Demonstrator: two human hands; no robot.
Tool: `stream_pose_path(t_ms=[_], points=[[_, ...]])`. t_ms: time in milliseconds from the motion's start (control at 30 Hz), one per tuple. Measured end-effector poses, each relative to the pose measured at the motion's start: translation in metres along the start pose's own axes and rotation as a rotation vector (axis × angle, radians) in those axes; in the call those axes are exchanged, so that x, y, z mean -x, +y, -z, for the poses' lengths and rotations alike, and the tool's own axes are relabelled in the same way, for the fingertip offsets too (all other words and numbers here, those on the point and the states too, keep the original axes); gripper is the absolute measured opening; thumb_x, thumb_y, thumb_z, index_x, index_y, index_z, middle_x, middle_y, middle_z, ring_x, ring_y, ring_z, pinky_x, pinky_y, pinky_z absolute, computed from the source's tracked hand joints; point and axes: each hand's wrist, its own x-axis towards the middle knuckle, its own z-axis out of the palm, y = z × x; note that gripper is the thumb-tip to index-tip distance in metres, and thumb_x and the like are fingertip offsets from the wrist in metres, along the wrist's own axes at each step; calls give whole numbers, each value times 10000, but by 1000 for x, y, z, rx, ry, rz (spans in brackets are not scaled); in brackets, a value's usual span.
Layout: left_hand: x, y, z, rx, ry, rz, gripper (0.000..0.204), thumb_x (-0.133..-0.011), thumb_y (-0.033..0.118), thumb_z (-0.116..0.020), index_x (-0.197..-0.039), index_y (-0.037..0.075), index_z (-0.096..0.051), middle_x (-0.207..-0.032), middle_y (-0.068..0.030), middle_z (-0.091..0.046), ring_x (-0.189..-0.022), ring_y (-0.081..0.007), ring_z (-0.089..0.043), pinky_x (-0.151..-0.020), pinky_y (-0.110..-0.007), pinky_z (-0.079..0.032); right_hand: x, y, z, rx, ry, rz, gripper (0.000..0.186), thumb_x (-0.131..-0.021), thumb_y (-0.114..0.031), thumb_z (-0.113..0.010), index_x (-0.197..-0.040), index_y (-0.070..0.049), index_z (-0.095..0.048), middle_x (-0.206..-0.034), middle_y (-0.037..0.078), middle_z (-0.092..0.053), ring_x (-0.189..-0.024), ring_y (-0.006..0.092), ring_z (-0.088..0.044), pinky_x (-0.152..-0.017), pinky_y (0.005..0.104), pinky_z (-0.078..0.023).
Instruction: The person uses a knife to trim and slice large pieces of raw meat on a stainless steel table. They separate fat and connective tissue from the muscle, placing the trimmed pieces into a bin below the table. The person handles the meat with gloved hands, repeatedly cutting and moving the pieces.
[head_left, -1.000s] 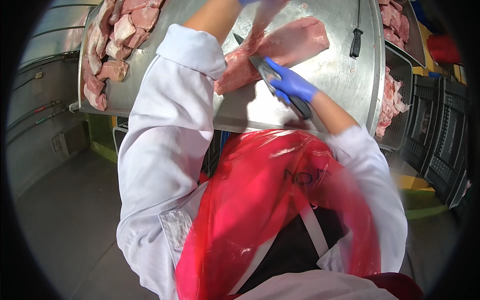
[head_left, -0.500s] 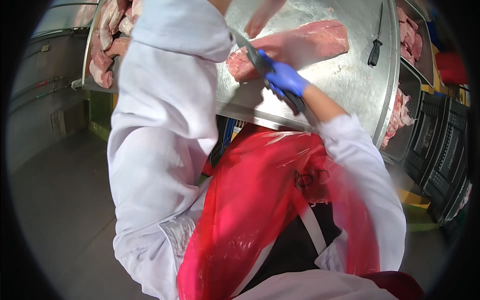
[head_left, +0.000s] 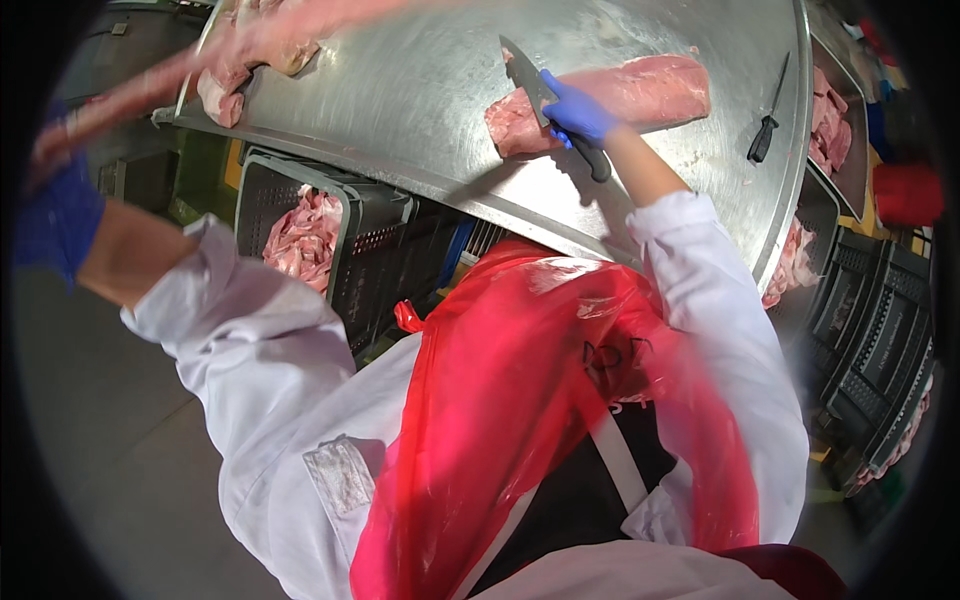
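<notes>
At the left edge, the left hand in its blue glove has just swung out, trailing a long strip of meat that blurs across the upper left. Its fingers appear closed on the strip's end, though blur and the dark rim hide just how. The strip now looks apart from the block, so I judge that this cut is finished and the piece is being carried off. Behind the strip, meat pieces lie on the metal table; below, a dark crate holds scraps.

At upper centre, the right hand, also gloved, is wrapped round the knife, index finger stretched along it. The blade crosses the left end of the block of meat, which lies on the table, upper right of centre; I cannot tell whether they touch. Farther right rests a thin black-handled tool, with a tray of meat beyond.

Half a second ago the left sleeve covered the upper left and the strip hung at the top, near the block. Now the crate of scraps shows, and the knife's tip is uncovered.
</notes>
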Motion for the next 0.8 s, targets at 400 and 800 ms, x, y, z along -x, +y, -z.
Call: stream_pose_path(t_ms=[400,800], points=[[226,-124,235,-1204,-130,605,520,-862,277,-725,-1246,-45,-585,-1137,-190,-653,-1045,-339,-637,-935,-425,-507,207,-36,15,306,-217,-301,662,-1020,-204,-546,-1607,-245,-242,-744,25,-567,-567,87,-524,-499,254,-473],[339,-264,-199,-288,-835,666,411,-868,241,-734,-1191,24,-602,-982,-172,-682,-914,-227,-680,-813,-375,-538,110,46,9,201,216,-56,742,-974,-152,-555,-1613,-297,-206,-769,67,-605,-571,118,-558,-510,283,-501]])
